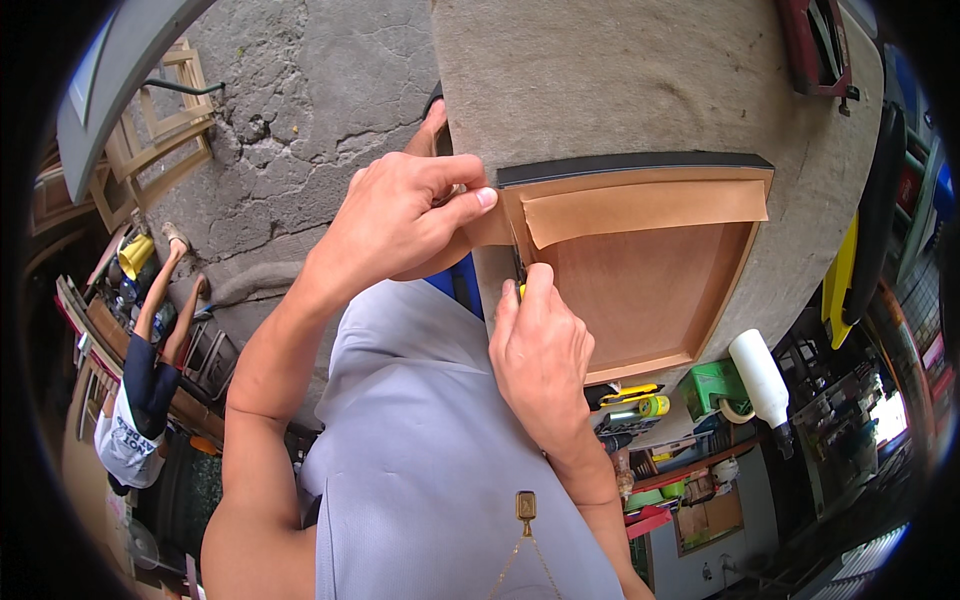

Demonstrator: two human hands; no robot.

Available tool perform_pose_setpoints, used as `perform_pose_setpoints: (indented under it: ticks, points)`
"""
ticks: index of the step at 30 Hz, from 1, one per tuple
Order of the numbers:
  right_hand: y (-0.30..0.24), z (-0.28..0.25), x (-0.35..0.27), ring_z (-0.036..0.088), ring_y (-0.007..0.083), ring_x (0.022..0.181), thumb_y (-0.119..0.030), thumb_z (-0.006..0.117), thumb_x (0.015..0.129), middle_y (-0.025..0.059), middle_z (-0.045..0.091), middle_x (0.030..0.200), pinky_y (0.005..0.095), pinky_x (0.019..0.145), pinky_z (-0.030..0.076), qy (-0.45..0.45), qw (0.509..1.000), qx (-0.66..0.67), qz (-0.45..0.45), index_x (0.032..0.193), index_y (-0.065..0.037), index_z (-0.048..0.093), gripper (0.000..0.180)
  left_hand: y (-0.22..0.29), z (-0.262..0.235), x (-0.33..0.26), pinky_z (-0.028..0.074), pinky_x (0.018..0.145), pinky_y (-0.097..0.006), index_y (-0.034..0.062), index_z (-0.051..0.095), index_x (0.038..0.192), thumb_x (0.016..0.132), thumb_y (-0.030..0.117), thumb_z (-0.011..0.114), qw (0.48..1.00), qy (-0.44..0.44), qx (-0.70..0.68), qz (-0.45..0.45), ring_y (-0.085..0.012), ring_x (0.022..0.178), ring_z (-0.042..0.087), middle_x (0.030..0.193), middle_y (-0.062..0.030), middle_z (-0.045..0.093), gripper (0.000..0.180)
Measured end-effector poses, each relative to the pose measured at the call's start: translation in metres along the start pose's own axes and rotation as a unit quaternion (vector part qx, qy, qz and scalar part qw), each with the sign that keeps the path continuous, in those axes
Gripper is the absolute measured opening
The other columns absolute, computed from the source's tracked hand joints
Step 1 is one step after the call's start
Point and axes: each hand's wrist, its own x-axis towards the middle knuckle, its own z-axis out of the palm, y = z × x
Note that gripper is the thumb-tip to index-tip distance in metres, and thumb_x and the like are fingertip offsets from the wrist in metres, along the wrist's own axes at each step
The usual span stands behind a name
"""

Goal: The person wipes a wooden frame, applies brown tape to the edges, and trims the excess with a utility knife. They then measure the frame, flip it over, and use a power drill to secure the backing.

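Note:
A shallow wooden frame (693,345) with a brown panel inside and a black far edge lies on the worktable. A strip of brown paper tape (640,212) runs along the inner far side. At the near-left corner, my left hand (415,215) pinches a brown tape end (490,232) that hangs past the frame's left side. My right hand (545,345) is closed around a cutter knife (522,291), mostly hidden in my fingers. Its dark blade touches or nearly touches the tape beside the frame's left edge; I cannot tell which.
A dark red staple gun (815,50) lies at the table's far right. A white bottle (760,375), a green box (712,385) and yellow-handled tools (630,393) are at the right. Another person (140,390) is on the left, near wooden frames (160,125) on the concrete floor.

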Motion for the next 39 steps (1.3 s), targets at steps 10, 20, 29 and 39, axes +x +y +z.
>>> perform_pose_setpoints:
  ticks: [10, 20, 29, 39]
  points:
    - [0.006, 0.005, -0.012, 0.061, 0.0354, 0.065, -0.012, 0.056, 0.089, 0.0166, 0.057, 0.071, 0.0454, 0.049, 0.048, -0.016, 1.0, 0.007, 0.012, 0.088, -0.003, 0.043, 0.016, -0.001, 0.0, -0.001, 0.036, 0.05, -0.032, 0.0025, 0.06, 0.08, 0.085, 0.03, 0.061, 1.0, 0.002, -0.003, -0.004, -0.0186, 0.05, 0.041, 0.055, -0.0096, 0.044, 0.029]
    - [0.012, -0.003, -0.024, 0.059, 0.0356, 0.06, -0.015, 0.062, 0.087, 0.0168, 0.057, 0.068, 0.0421, 0.048, 0.045, 0.003, 0.998, 0.055, -0.01, 0.088, -0.002, 0.047, 0.02, 0.0, -0.003, -0.002, 0.039, 0.05, -0.031, 0.003, 0.062, 0.08, 0.084, 0.031, 0.062, 1.0, -0.001, -0.004, -0.005, -0.0178, 0.049, 0.045, 0.054, -0.0087, 0.048, 0.028]
    - [0.011, 0.009, 0.027, 0.056, 0.0286, 0.054, -0.02, 0.078, 0.075, 0.0106, 0.054, 0.064, 0.0381, 0.048, 0.042, 0.274, 0.955, 0.109, -0.017, 0.09, -0.003, 0.052, 0.034, -0.015, -0.003, -0.008, 0.041, 0.05, -0.03, 0.0057, 0.061, 0.098, 0.073, 0.03, 0.074, 0.996, -0.006, -0.036, 0.08, -0.0165, 0.047, 0.05, 0.054, -0.0057, 0.055, 0.037]
    - [0.012, 0.01, 0.029, 0.056, 0.0271, 0.054, -0.018, 0.078, 0.074, 0.0086, 0.054, 0.063, 0.0373, 0.049, 0.042, 0.254, 0.957, 0.143, 0.004, 0.089, -0.003, 0.052, 0.034, -0.028, -0.055, -0.006, 0.03, 0.048, -0.026, 0.0124, 0.052, 0.131, 0.069, 0.011, 0.069, 0.983, -0.174, -0.015, 0.047, -0.0074, 0.05, 0.039, 0.053, 0.0001, 0.046, 0.064]
